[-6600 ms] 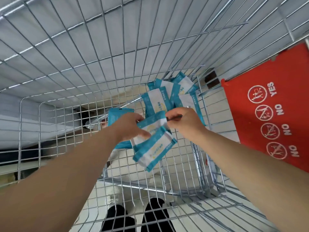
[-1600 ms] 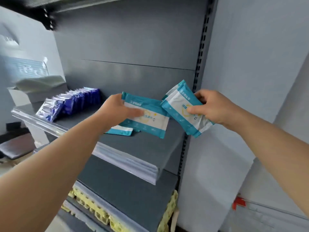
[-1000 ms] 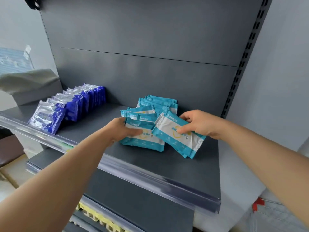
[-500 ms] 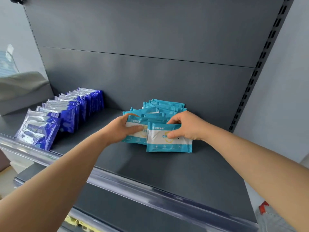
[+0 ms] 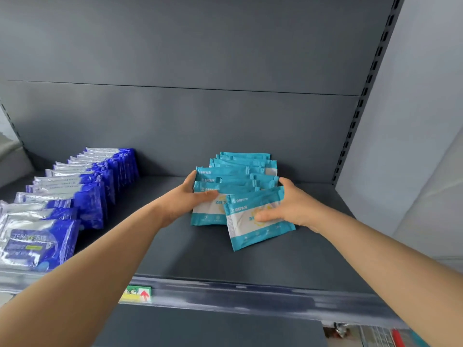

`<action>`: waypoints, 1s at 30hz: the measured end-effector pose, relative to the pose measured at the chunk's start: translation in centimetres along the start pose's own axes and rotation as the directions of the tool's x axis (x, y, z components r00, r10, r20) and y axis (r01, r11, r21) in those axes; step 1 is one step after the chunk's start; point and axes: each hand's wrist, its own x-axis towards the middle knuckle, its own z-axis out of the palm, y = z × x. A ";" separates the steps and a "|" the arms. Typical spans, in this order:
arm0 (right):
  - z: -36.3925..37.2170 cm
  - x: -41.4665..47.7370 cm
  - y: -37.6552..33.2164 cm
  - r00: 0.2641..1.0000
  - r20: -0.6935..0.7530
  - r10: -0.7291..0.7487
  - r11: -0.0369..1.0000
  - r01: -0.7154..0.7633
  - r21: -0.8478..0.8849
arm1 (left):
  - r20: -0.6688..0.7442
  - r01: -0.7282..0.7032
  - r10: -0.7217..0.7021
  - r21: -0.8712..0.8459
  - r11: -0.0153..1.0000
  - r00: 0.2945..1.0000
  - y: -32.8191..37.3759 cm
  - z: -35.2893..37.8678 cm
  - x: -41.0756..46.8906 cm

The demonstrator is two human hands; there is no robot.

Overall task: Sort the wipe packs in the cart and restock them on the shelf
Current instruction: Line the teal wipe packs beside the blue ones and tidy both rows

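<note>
Both hands on the teal wipe packs [image 5: 238, 175], which sit mid-shelf [image 5: 200, 261] as an overlapping row running front to back, rear ones close to the back panel [image 5: 200, 121].

L hand [image 5: 186, 200]: partly closed. Thumb lies across the face of the 2nd pack [image 5: 208, 212], fingers wrap the row's left edge, so it grips the row from the left.

R hand [image 5: 288, 209]: partly closed. Thumb flat on the white face of the front teal pack [image 5: 240, 222], fingers curl behind its right edge, i.e. a pinch grip. That pack is skewed, top leaning left, bottom corner sticking out toward the shelf front, and overlaps the 2nd pack's right side. Can't tell if its lower edge touches the shelf.

Blue wipe packs [image 5: 82, 186]: separate overlapping row on the shelf's left side, well apart from the teal row, no hand near.

Price tag [image 5: 136, 294] w/ red arrow on the clear front rail.
</note>
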 end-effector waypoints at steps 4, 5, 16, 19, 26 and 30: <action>2.0 -0.5 0.9 0.999 -0.034 0.016 0.969 -0.007 0.247 | 0.053 0.034 -0.030 -0.081 0.996 0.998 0.1 0.4 1.0; 2.4 -0.7 0.9 0.998 -0.055 0.010 0.964 0.005 0.265 | 0.085 0.040 -0.030 -0.119 0.992 0.996 0.2 0.6 1.2; 3.8 -2.0 0.8 0.995 -0.094 0.039 0.937 -0.004 0.350 | 0.161 -0.001 0.001 -0.001 1.000 0.987 0.7 2.5 1.2; 3.3 -2.1 0.7 0.992 -0.117 0.047 0.944 -0.006 0.330 | 0.064 -0.059 0.056 0.043 0.997 0.996 0.2 1.9 1.6; 3.3 -2.3 -0.5 0.999 -0.026 -0.029 0.938 0.037 0.345 | 0.157 -0.043 0.022 0.137 0.990 0.987 -1.0 2.4 1.2; 2.7 -2.6 -1.0 1.000 -0.001 -0.017 0.960 0.017 0.281 | 0.191 -0.034 0.003 0.162 0.986 0.982 -0.4 1.7 0.6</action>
